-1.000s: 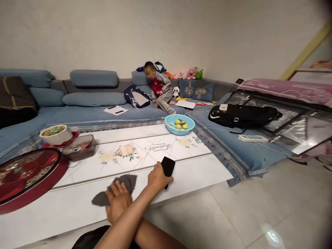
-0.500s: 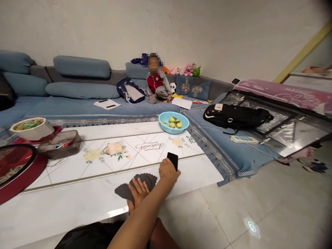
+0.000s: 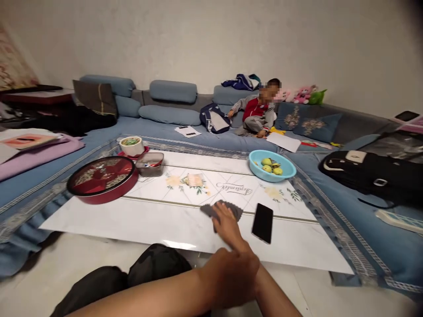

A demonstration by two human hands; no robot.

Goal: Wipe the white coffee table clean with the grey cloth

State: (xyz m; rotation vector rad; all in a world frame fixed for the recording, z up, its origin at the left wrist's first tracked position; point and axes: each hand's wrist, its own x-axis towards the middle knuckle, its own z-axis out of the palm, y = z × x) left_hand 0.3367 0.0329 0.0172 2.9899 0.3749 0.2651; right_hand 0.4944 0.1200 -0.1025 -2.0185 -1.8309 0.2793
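Left hand (image 3: 231, 277) low in front, laid over the right forearm, back turned up; fingers hidden, so cannot tell if curled or loose. Right hand (image 3: 226, 219) further out, palm down and fingers spread flat on the cloth (image 3: 207, 210), pressing it to the table (image 3: 148, 220). Probably held flat like this to keep the cloth from slipping on the smooth top. Cloth itself dark grey with a wavy edge, near the front middle of the table, partly under the palm.

Around, from the left:
- Red round tray (image 3: 102, 178) at the table's left end, slightly over the edge.
- Behind it a white cup (image 3: 131, 146) with something green inside, then a clear box (image 3: 150, 164) just beside.
- Small pink packet (image 3: 194, 179) on the flower print, beyond the cloth.
- Black phone (image 3: 262, 222) lying flat, screen dark, just right of the right hand, not touching it; likely put there to keep it clear of the cloth.
- Blue bowl (image 3: 271, 165) with green fruit at the far right corner.
- Black bag (image 3: 373, 176) on the blue sofa (image 3: 99, 145), well apart.
- A child (image 3: 257, 112) sitting at the back of the sofa among papers and toys.

Nothing between hand and cloth; only the phone close on the right side.
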